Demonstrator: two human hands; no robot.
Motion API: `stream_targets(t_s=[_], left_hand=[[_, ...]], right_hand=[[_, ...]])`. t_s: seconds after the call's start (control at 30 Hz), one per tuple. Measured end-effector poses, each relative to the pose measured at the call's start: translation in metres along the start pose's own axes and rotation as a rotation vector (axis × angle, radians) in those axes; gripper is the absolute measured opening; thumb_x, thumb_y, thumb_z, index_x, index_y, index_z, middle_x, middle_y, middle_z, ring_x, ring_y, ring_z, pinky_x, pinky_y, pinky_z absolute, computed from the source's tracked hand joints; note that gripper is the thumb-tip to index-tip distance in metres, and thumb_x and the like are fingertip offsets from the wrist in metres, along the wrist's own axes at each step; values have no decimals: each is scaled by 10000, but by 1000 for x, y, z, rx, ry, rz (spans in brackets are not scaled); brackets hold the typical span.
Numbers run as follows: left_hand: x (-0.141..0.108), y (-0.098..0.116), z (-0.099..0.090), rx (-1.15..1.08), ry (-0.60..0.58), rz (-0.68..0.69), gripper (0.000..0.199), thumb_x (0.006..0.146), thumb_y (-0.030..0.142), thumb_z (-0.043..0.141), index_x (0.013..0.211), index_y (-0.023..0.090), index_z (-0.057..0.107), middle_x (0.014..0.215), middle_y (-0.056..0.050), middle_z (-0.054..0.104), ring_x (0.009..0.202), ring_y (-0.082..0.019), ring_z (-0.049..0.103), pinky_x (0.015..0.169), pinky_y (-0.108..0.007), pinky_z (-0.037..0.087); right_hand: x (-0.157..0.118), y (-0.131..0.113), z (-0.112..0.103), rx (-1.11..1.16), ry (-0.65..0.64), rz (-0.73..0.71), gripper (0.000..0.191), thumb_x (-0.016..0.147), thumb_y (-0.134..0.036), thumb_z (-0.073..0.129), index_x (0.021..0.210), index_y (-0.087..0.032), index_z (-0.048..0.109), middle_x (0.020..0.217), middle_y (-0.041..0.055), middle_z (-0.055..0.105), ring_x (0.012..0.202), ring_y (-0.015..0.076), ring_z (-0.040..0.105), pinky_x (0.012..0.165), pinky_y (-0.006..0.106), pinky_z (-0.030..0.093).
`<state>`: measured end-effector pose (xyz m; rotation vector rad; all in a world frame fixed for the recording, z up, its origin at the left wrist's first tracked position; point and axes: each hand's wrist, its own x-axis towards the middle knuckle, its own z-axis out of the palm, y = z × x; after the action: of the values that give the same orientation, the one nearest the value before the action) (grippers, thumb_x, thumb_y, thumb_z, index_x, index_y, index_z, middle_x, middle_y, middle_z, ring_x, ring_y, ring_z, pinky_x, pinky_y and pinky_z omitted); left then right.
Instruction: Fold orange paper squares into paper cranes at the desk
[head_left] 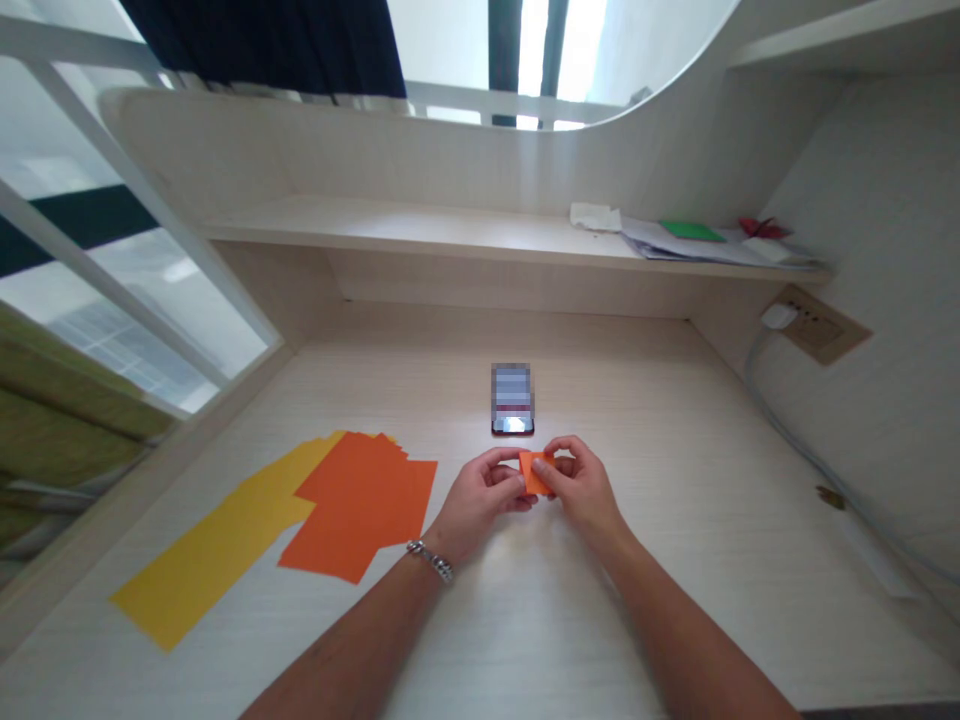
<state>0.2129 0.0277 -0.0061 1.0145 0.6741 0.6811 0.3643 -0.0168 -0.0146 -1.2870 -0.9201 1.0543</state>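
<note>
A small folded piece of orange paper is held between both hands, just above the desk. My left hand pinches its left side, thumb in front and fingers behind. On the right side, my right hand grips it, the thumb pressed on its front face. Part of the paper is hidden by the fingers. Right beyond the hands lies a phone with its screen lit and blurred. To the left of my left hand, orange paper sheets overlap a fanned row of yellow paper sheets.
A pale wooden desk spans the view. Above its back edge runs a shelf bearing papers and a green sheet. At right, a white plug with a grey cable sits in a wall socket.
</note>
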Motion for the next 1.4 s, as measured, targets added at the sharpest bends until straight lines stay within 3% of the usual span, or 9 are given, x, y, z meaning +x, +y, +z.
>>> stream_targets(t_s=[0.13, 0.33, 0.47, 0.57, 0.67, 0.9, 1.1, 1.23, 1.4], left_hand=[[1, 0, 1, 36, 59, 17, 399, 701, 253, 704, 1063, 130, 589, 732, -37, 654, 667, -143, 639, 670, -282, 522], [4, -1, -3, 61, 124, 85, 445, 678, 230, 700, 1099, 157, 575, 631, 35, 603, 577, -94, 591, 606, -221, 495], [4, 0, -3, 135, 179, 87, 459, 655, 280, 719, 1073, 149, 582, 639, 14, 633, 598, -122, 614, 602, -239, 504], [3, -1, -3, 189, 199, 107, 434, 665, 281, 711, 1057, 150, 577, 643, 6, 637, 610, -136, 624, 602, -248, 509], [3, -4, -2, 234, 190, 136, 421, 688, 235, 683, 1082, 165, 554, 681, 1, 647, 631, -141, 632, 614, -253, 513], [5, -2, 1, 215, 200, 203, 275, 686, 146, 629, 960, 158, 609, 948, -65, 672, 871, -181, 640, 749, -285, 528], [4, 2, -2, 169, 170, 88, 319, 651, 176, 676, 964, 162, 618, 850, -41, 672, 753, -165, 644, 615, -256, 531], [2, 1, 2, 141, 106, 58, 311, 654, 156, 672, 959, 161, 609, 818, -37, 673, 711, -161, 652, 616, -271, 540], [-1, 2, 5, 201, 77, 120, 270, 658, 163, 687, 917, 152, 611, 769, -28, 659, 652, -143, 632, 567, -241, 521]], right_hand=[[-3, -2, 1, -175, -62, -82, 174, 751, -349, 653, 747, -178, 619, 644, -2, 613, 589, 134, 547, 557, 247, 438], [-11, -9, 4, -245, -152, -145, 407, 647, -313, 750, 1030, -233, 638, 1151, 70, 606, 984, 236, 598, 742, 319, 526], [-11, -6, 2, -349, -96, -246, 267, 750, -284, 658, 1012, -238, 684, 1261, 86, 563, 1148, 278, 527, 902, 406, 477], [-11, -3, 1, -449, 31, -348, 208, 805, -262, 592, 979, -258, 705, 1186, 71, 624, 1110, 275, 560, 942, 424, 447], [-12, -1, 3, -517, 89, -380, 234, 833, -250, 546, 1018, -271, 688, 1051, 57, 688, 913, 249, 649, 825, 387, 510], [-21, -8, 9, -573, -51, -496, 230, 797, -231, 597, 999, -269, 700, 1080, 71, 675, 1008, 258, 615, 928, 411, 456], [-8, -7, -1, -199, 37, -181, 240, 788, -372, 615, 952, -225, 712, 1022, 88, 680, 854, 233, 641, 675, 343, 543], [1, -1, -3, 48, -72, 47, 269, 696, -377, 708, 894, -195, 725, 870, 72, 716, 793, 225, 657, 719, 365, 536], [-1, -1, -1, 166, -80, 108, 246, 650, -347, 756, 817, -169, 727, 789, 69, 712, 745, 223, 659, 712, 385, 537]])
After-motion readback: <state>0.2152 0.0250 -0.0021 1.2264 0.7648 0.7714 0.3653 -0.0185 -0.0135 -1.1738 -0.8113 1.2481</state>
